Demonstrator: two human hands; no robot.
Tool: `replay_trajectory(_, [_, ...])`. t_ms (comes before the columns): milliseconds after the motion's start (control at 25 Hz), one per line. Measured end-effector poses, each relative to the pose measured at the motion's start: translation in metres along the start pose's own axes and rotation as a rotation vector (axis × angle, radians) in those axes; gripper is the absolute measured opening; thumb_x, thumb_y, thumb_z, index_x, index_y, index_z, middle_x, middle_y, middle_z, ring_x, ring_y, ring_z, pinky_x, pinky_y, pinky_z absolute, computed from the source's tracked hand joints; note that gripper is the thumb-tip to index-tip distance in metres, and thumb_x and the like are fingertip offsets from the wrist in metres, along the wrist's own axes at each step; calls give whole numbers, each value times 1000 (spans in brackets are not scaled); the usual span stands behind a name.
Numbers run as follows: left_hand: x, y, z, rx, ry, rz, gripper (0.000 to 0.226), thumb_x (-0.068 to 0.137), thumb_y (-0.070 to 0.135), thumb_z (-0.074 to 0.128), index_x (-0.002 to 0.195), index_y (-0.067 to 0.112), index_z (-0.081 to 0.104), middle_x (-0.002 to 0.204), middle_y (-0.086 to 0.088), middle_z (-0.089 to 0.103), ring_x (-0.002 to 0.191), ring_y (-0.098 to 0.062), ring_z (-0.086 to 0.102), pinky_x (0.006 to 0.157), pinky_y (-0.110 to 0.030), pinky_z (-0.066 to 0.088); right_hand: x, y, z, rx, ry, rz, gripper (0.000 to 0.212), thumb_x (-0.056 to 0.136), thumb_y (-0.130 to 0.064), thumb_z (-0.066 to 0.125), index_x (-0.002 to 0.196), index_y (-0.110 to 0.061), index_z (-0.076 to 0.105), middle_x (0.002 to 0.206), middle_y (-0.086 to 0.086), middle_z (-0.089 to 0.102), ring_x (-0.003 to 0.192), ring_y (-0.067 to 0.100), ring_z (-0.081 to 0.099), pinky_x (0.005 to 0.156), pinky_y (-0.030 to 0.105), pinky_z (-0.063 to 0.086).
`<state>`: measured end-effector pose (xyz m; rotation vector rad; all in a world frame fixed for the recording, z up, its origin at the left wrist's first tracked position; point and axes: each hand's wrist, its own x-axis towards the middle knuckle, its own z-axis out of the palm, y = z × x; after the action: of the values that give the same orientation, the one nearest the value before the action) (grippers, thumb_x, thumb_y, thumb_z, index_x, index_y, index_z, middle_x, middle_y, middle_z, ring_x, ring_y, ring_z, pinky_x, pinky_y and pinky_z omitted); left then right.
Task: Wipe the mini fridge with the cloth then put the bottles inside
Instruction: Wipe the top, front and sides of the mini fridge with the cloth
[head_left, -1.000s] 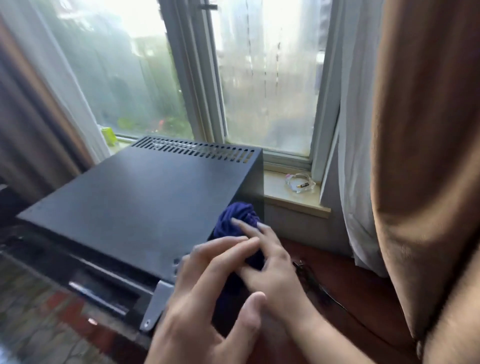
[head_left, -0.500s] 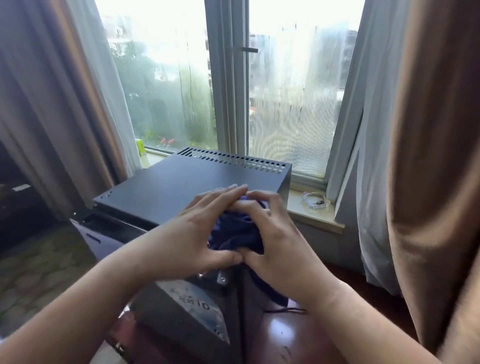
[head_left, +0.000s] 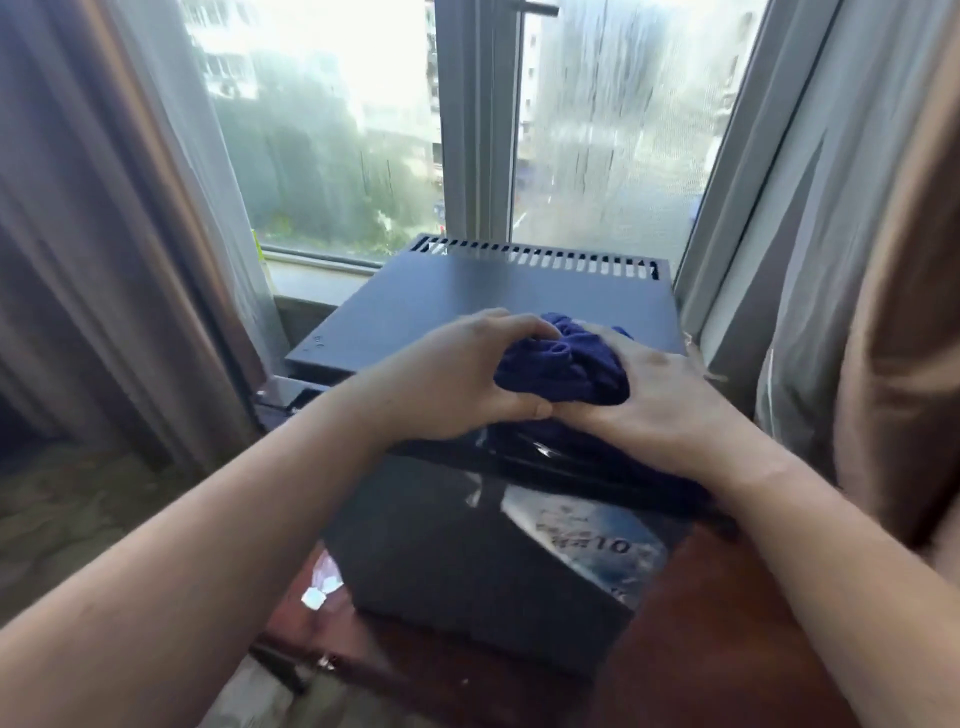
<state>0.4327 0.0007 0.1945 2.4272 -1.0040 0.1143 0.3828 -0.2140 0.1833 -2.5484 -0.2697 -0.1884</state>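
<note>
A black mini fridge (head_left: 467, 296) stands before the window, its flat top toward me and its glossy door face below. A bunched dark blue cloth (head_left: 563, 364) lies on the front right part of the top. My left hand (head_left: 457, 374) grips the cloth from the left, fingers curled over it and thumb under. From the right, my right hand (head_left: 654, 395) holds the same cloth, with more blue fabric trailing under its wrist. No bottles are in view.
Brown and sheer curtains (head_left: 852, 260) hang close on the right, and another curtain (head_left: 119, 234) on the left. A window sill (head_left: 311, 275) runs behind the fridge. The fridge stands on a reddish wooden surface (head_left: 717, 649). Patterned floor (head_left: 67, 519) lies at the left.
My view has risen and swung left, so the fridge top now faces me squarely. Both hands have carried the cloth from the fridge's right side up onto its top.
</note>
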Motion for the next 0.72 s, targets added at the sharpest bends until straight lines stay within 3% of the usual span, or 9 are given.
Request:
replay_trajectory(120, [-65, -30, -17, -192, 140, -61, 57, 78, 35, 88, 129, 34, 63, 121, 9, 67, 106, -9, 70, 96, -38, 57, -7, -55, 41, 143, 124, -147, 64, 83, -42, 77, 143, -43, 53, 117, -16, 74, 110, 4, 68, 90, 18, 48])
replay_trajectory(240, [-167, -64, -20, -584, 368, -241, 71, 71, 20, 94, 133, 33, 62, 131, 4, 69, 117, -15, 71, 99, -39, 57, -15, -112, 110, 282, 156, -269, 72, 77, -24, 81, 145, -29, 56, 128, -6, 72, 119, 11, 67, 101, 28, 50])
replay_trajectory(320, [-227, -86, -3, -755, 458, -382, 82, 68, 26, 95, 140, 31, 56, 140, -4, 65, 126, -22, 66, 105, -43, 53, -22, -142, 170, 276, 93, -327, 76, 73, -15, 77, 146, -24, 56, 134, -5, 67, 124, 15, 62, 106, 28, 46])
replay_trajectory(400, [-273, -110, 21, -813, 520, -512, 86, 73, 24, 93, 146, 28, 48, 143, -1, 63, 127, -19, 65, 105, -38, 54, -28, -161, 222, 279, -48, -344, 80, 72, -13, 71, 149, -26, 52, 139, -6, 62, 129, 16, 55, 109, 28, 44])
replay_trajectory(560, [-316, -154, 73, -754, 447, -759, 96, 81, 2, 83, 157, 30, 31, 149, 10, 56, 133, -3, 58, 108, -24, 49, -20, -159, 307, 284, -289, -274, 85, 73, 1, 69, 150, -29, 49, 148, -1, 54, 136, 18, 48, 115, 23, 36])
replay_trajectory(720, [-316, -204, 97, -775, 294, -925, 114, 82, -6, 79, 164, 33, 11, 152, 22, 45, 131, 15, 52, 101, -7, 44, 1, -153, 364, 343, -351, -166, 83, 72, 4, 56, 148, -27, 52, 147, 5, 54, 138, 21, 47, 118, 23, 31])
